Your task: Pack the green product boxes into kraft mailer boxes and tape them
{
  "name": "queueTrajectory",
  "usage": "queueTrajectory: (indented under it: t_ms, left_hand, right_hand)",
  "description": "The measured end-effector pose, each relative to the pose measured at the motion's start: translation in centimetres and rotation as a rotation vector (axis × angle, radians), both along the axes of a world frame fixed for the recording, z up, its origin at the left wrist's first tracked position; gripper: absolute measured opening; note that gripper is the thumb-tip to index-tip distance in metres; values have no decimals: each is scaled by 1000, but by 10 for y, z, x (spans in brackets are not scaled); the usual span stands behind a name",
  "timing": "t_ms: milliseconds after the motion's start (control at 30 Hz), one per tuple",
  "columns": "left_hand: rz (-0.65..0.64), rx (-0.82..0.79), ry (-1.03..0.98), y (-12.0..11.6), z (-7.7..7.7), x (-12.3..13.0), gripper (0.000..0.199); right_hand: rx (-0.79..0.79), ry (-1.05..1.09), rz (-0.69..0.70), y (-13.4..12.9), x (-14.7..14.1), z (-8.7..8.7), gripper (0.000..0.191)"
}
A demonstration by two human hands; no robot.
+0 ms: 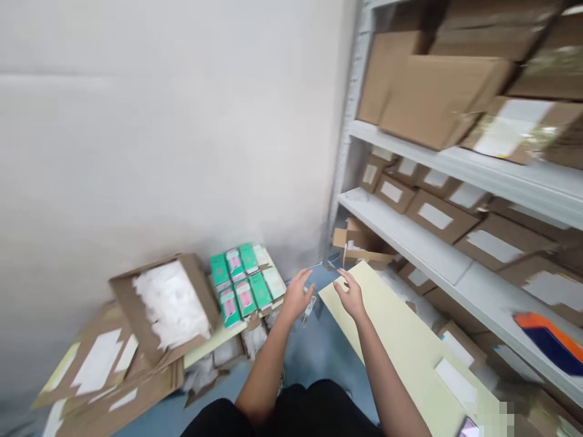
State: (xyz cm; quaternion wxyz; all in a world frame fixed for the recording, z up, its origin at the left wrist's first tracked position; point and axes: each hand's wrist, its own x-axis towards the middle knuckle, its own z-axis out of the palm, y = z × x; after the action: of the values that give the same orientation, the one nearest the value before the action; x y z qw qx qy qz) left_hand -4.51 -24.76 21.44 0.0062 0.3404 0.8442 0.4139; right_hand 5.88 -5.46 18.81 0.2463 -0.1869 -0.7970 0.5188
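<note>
black clothing lies nearest; left hand and right hand hover empty, loosely spread, as far as blur allows. green boxes lie left of both, pale-yellow tabletop by the right hand; a wide sweep could knock boxes down.

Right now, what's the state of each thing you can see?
Left hand: open, apparently empty
Right hand: open, apparently empty
Green boxes: in rows, seals unclear
Left carton: open, holding white material
Carton beneath the shelf: open
Big carton higher up: appears closed
</note>
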Motion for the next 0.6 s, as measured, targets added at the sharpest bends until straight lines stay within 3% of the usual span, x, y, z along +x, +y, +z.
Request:
queueTrajectory:
  t_ms: [233,367,500,600]
  left_hand:
    - [277,-18,-92,-145,-33,-57,51]
    - [359,-12,-120,-215,-38,-82,52]
    - [440,37,-149,-264,-36,-98,51]
    - [472,78,-189,-280,-41,-108,52]
  right_hand:
    - [-9,-75,278,-131,-111,-21,49]
    - [-10,-104,357,-191,-158,-28,56]
    - [-32,-131,361,-228,-190,-34,61]
    - [-43,-146,372,-240,-207,-42,62]
